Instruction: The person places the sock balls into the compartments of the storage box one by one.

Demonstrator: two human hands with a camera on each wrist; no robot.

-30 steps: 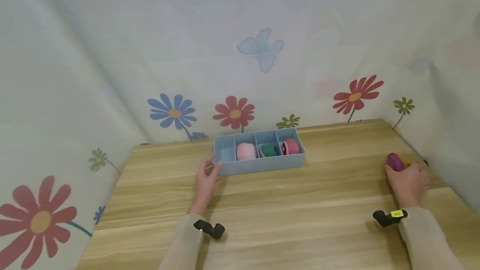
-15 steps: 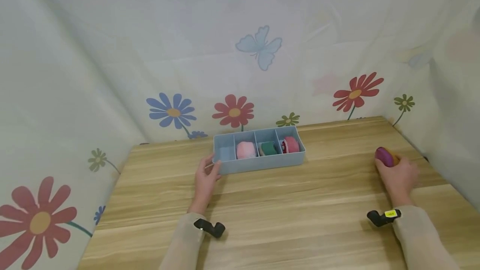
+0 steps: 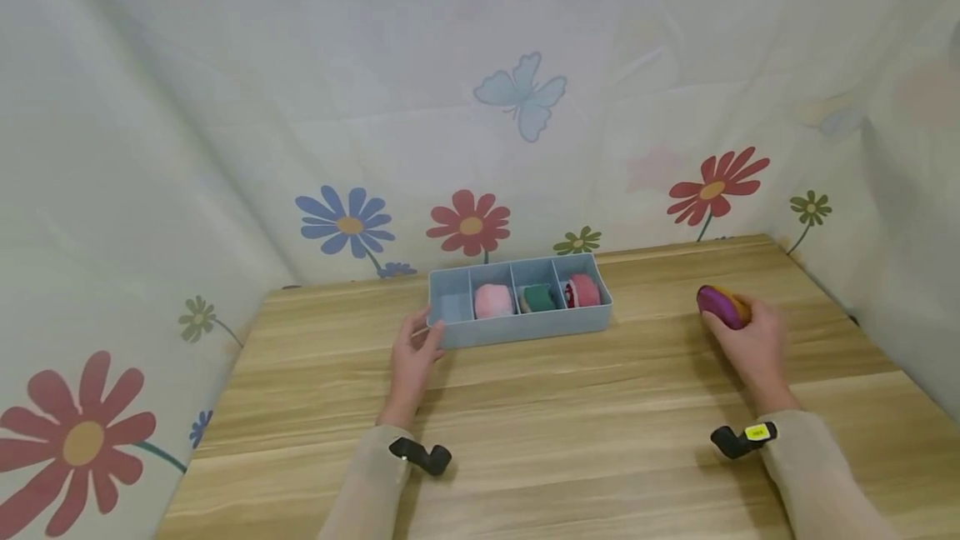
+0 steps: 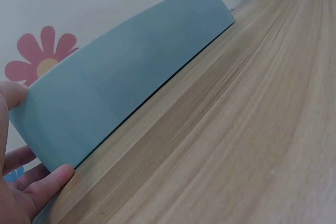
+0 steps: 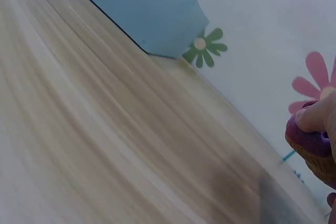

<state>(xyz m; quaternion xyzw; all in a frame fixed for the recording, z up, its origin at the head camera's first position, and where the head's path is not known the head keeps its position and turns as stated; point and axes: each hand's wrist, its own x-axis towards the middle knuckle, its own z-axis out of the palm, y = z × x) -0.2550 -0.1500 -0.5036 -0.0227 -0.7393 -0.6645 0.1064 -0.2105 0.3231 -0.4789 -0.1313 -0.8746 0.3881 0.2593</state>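
Note:
My left hand (image 3: 412, 361) grips the left front corner of a pale blue divided box (image 3: 525, 325), thumb at the front and fingers along the end wall. In the left wrist view, fingers (image 4: 47, 184) lie around the box's end. The leftmost compartment is empty. The others hold a pink soft toy (image 3: 492, 302), a green and tan one (image 3: 537, 298) and a red-pink one (image 3: 583, 291). Over the right side of the table, my right hand (image 3: 756, 348) pinches a purple-topped toy pastry (image 3: 720, 307) with an orange-brown, ridged underside (image 5: 315, 163); the palm hides part of it.
The wood-grain table (image 3: 570, 440) runs back to a pale curtain (image 3: 375, 90) printed with flowers and a butterfly. The box stands near the table's back edge. Black wrist mounts (image 3: 420, 455) sit on both sleeves.
My right hand has moved left, carrying the toy pastry from near the table's right edge towards the box. The left hand and the box have stayed in place.

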